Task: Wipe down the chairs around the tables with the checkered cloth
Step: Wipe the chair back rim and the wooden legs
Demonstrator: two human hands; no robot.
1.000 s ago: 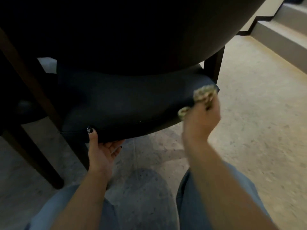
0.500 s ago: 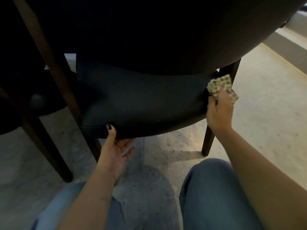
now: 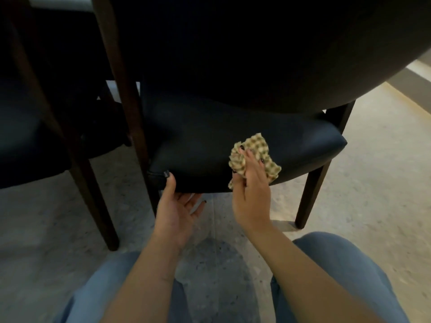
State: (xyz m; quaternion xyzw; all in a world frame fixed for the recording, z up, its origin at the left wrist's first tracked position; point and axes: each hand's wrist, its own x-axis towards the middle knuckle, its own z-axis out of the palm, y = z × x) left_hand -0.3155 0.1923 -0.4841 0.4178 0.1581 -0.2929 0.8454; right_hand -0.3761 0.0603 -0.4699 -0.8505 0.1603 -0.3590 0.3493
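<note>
A dark upholstered chair fills the view, its seat (image 3: 198, 136) under a wide curved backrest (image 3: 256, 54). The beige-and-brown checkered cloth (image 3: 256, 145) lies bunched on the front middle of the seat. My right hand (image 3: 253, 197) grips the cloth and presses it onto the seat, fingers laid over it. My left hand (image 3: 177, 210) is at the seat's front left corner. Its thumb rests on the seat's front edge and its fingers hang relaxed below, holding nothing.
A second dark chair (image 3: 30, 136) stands close on the left, with wooden legs (image 3: 93, 190) between the two seats. The wiped chair's right front leg (image 3: 312, 190) stands on pale speckled floor. A raised step (image 3: 415, 75) runs along the far right. My knees in jeans (image 3: 338, 264) are below.
My right hand has carried the cloth from the seat's right corner leftward to the front middle of the seat. My left hand has kept its place at the left corner.
</note>
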